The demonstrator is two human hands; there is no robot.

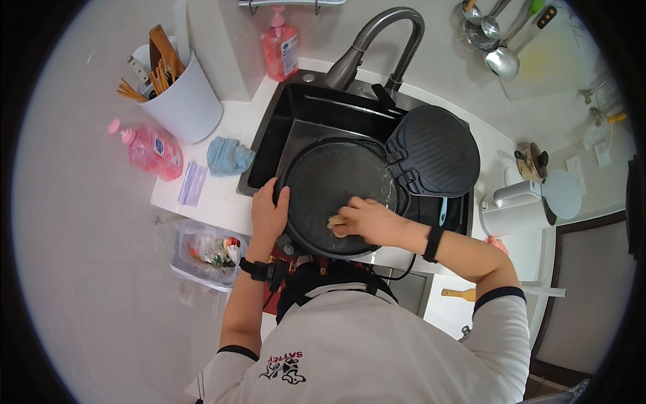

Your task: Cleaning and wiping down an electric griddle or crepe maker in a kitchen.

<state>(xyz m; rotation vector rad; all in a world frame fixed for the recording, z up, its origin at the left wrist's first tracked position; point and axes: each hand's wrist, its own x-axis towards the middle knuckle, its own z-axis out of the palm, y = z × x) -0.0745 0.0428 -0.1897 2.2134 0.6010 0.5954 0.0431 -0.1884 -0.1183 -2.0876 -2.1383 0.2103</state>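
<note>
An opened electric griddle lies across the black kitchen sink (pixel 272 126). Its round dark plate (pixel 323 177) faces up near me, with wet streaks and a few suds on its right side. The hinged ridged lid (pixel 436 151) rests over the sink's right part. My left hand (pixel 270 209) grips the plate's left rim, thumb on the inner edge. In my right hand (pixel 366 219) is a small tan scrubbing pad (pixel 336 225), pressed against the lower middle of the plate. The fingers cover much of the pad.
A curved faucet (pixel 373 45) rises behind the sink. Left stand a white utensil holder (pixel 189 101), a pink soap bottle (pixel 154 154) and a blue cloth (pixel 229 156). A lined trash bin (pixel 207 252) sits below. A white electric kettle (pixel 520 207) stands right; a black cord (pixel 404 275) hangs in front.
</note>
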